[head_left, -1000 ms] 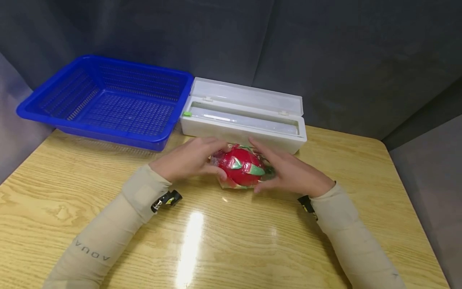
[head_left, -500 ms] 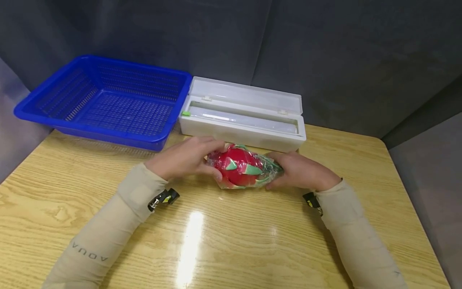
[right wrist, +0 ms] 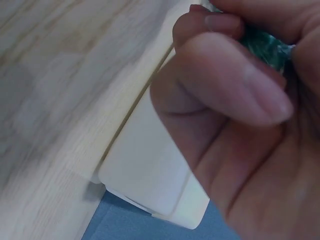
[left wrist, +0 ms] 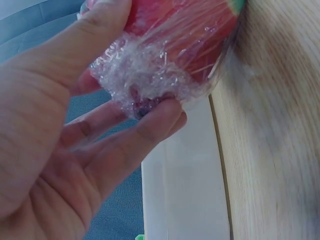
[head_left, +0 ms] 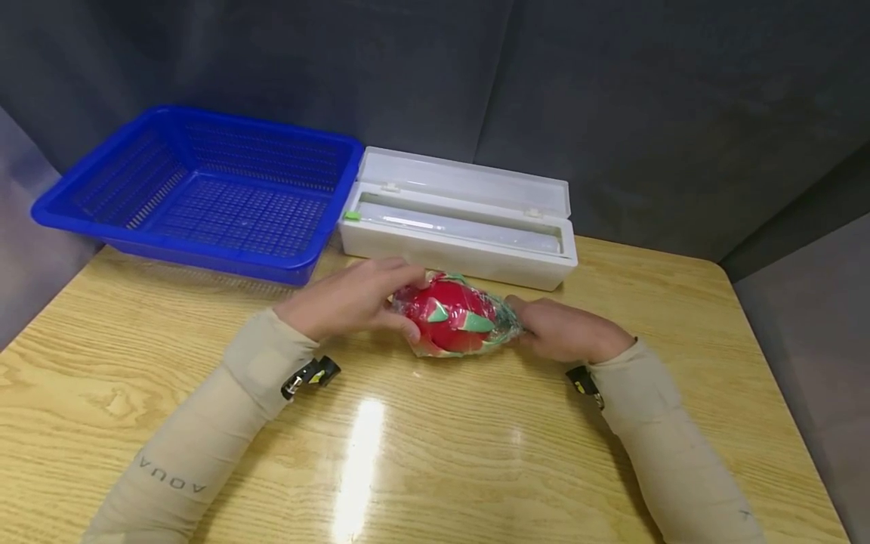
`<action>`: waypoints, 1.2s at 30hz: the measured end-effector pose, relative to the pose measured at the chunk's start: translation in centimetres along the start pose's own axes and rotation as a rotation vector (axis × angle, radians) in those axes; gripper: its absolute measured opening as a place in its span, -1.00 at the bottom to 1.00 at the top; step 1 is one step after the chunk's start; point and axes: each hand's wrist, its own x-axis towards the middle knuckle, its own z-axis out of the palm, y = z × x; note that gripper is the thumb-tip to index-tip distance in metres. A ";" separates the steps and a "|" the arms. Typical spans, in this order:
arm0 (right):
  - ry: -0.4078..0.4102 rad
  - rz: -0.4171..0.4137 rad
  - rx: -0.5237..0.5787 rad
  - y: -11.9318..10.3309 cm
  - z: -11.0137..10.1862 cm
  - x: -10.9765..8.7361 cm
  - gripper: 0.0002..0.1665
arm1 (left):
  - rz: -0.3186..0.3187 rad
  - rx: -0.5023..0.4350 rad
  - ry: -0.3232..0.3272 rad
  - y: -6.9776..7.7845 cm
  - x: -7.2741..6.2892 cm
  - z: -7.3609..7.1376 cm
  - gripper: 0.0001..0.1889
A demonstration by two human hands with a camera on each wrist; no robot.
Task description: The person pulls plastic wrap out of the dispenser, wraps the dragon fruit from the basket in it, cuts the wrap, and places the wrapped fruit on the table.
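Observation:
A dragon fruit (head_left: 451,313), red with green scales, is wrapped in clear cling film (left wrist: 145,70) and lies between my hands in the head view. My left hand (head_left: 353,298) grips its left end, thumb in front and fingers behind; the left wrist view shows the film bunched there against the fingertips. At the other end, my right hand (head_left: 567,330) grips the narrow green tip with its film. In the right wrist view the curled fingers (right wrist: 220,75) hide most of that green tip (right wrist: 265,47).
Behind the fruit stands a long white cling film box (head_left: 462,253), its lid raised, with a roll (head_left: 455,227) inside and a green tab at the left. A blue plastic basket (head_left: 197,238) sits to its left. Everything rests on a wooden table (head_left: 435,453) before a dark curtain.
My right hand, spread beside the fruit a second ago, moved right to its green end, and its fingers have closed around the tip. My left hand shifted slightly left and keeps its grip.

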 end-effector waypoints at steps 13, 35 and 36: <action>0.064 0.151 0.048 1.9 0.0 -1.3 -0.29 | -0.021 -0.012 -0.056 -0.2 1.6 1.2 -0.30; 0.153 0.212 -0.016 4.5 -0.3 -4.0 -0.24 | 0.064 0.138 0.131 -0.7 0.2 0.5 -0.16; 0.174 0.218 -0.025 4.6 -0.4 -4.3 -0.26 | 0.074 0.159 0.161 -0.5 -0.1 0.1 -0.17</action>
